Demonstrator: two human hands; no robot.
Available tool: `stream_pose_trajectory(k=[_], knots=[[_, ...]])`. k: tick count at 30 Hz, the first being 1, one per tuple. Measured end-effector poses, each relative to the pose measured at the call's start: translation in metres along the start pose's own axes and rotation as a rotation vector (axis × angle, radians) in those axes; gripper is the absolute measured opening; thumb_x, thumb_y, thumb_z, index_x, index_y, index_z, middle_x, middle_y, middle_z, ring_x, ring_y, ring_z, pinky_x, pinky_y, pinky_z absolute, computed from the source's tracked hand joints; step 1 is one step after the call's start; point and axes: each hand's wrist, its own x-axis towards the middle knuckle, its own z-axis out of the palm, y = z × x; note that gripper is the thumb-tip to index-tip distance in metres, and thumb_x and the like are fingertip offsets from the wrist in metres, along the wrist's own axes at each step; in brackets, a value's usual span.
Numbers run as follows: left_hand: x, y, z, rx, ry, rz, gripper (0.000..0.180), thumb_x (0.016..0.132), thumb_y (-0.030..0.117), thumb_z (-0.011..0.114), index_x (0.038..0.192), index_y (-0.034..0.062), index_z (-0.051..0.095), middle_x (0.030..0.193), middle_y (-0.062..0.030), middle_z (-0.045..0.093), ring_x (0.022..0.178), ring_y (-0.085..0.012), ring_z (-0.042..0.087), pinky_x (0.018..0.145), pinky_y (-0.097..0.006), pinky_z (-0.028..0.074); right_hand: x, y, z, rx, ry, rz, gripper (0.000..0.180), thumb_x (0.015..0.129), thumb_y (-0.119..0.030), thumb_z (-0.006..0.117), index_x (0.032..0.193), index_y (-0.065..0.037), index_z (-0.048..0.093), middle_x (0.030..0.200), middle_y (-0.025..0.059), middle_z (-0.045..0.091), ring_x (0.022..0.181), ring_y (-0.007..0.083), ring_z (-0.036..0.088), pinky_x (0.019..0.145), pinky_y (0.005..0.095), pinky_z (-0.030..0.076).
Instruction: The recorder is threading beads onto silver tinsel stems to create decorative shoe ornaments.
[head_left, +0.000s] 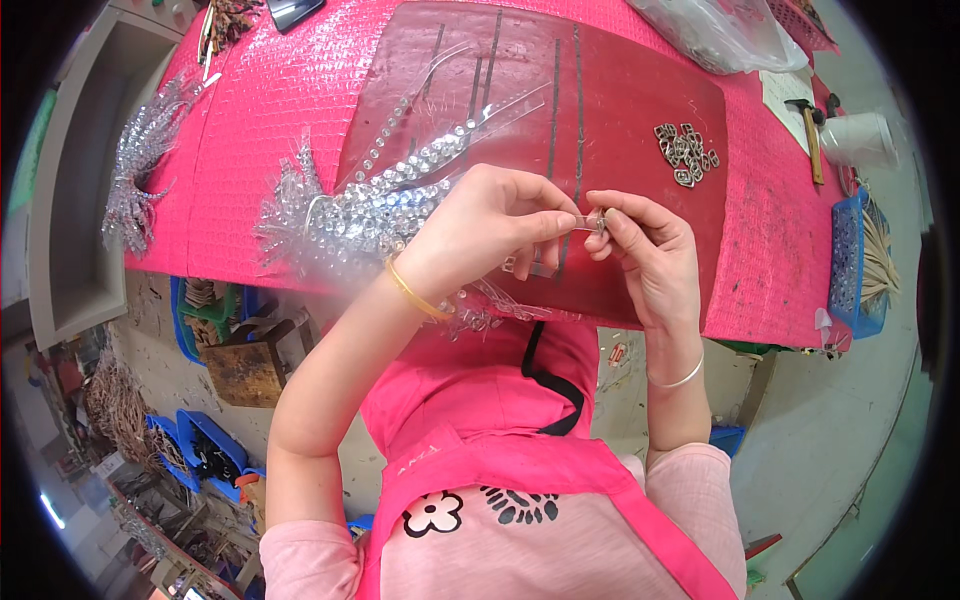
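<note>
Taking the dark red mat (640, 150) on the pink table as the landmark, a clear plastic bag (715, 30) lay just beyond the mat's far right corner, crumpled, see-through with a grey sheen, its contents too blurred to tell. To the right of the mat, near the table's edge, a pale sheet of paper (785, 95) lay flat, off-white and roughly rectangular, partly under a hammer. Beyond the mat's far left corner, at the top edge of the view, a dark flat rectangular device with a glossy black screen (293, 12) lay, cut off by the frame. No signs showed.
</note>
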Motion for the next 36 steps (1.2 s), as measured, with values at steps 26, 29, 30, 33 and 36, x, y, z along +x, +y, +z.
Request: stream_pose_trajectory(k=[26,29,30,33,36], knots=[[-0.037,0.008,0.001,0.476,0.226,0.241,0.012,0.078,0.004,0.059,0.081,-0.0066,0.064,0.076,-0.0095,0.065,0.069,-0.0108,0.061,0.065,-0.024,0.048,-0.012,0.019,0.04,-0.708,0.041,-0.72,0.025,0.073,0.009,0.062,0.095,-0.001,0.059,0.086,0.0109,0.064,0.077,0.0181,0.064,0.067,0.0258,0.051],[-0.038,0.003,0.002,0.404,0.272,0.353,0.013,0.077,0.006,0.063,0.082,-0.0056,0.063,0.078,-0.0086,0.065,0.069,-0.0104,0.06,0.065,-0.023,0.048,-0.017,0.024,0.042,-0.653,0.054,-0.686,0.03,0.073,0.01,0.061,0.101,-0.002,0.059,0.094,0.0129,0.065,0.085,0.0197,0.064,0.071,0.0279,0.051],[-0.038,0.002,0.002,0.377,0.26,0.308,0.012,0.077,0.006,0.063,0.081,-0.0054,0.063,0.079,-0.0089,0.065,0.07,-0.0107,0.06,0.066,-0.024,0.048,-0.017,0.026,0.044,-0.576,0.07,-0.685,0.032,0.074,0.01,0.061,0.103,-0.002,0.058,0.094,0.0122,0.064,0.085,0.0185,0.063,0.071,0.0276,0.051],[-0.037,-0.007,0.003,0.364,0.274,0.337,0.01,0.077,0.005,0.063,0.08,-0.005,0.063,0.081,-0.0095,0.064,0.074,-0.0116,0.059,0.068,-0.025,0.047,-0.017,0.019,0.046,-0.437,0.076,-0.558,0.032,0.075,0.009,0.061,0.105,-0.001,0.059,0.092,0.0102,0.063,0.083,0.0161,0.062,0.071,0.0265,0.051],[-0.04,-0.012,0.003,0.424,0.314,0.447,0.009,0.075,0.003,0.062,0.081,-0.0038,0.062,0.079,-0.011,0.063,0.072,-0.0158,0.061,0.065,-0.026,0.048,-0.012,0.013,0.046,-0.33,-0.003,-0.376,0.027,0.076,0.008,0.061,0.102,0.0,0.061,0.087,0.0076,0.061,0.079,0.0142,0.061,0.069,0.0241,0.052]])
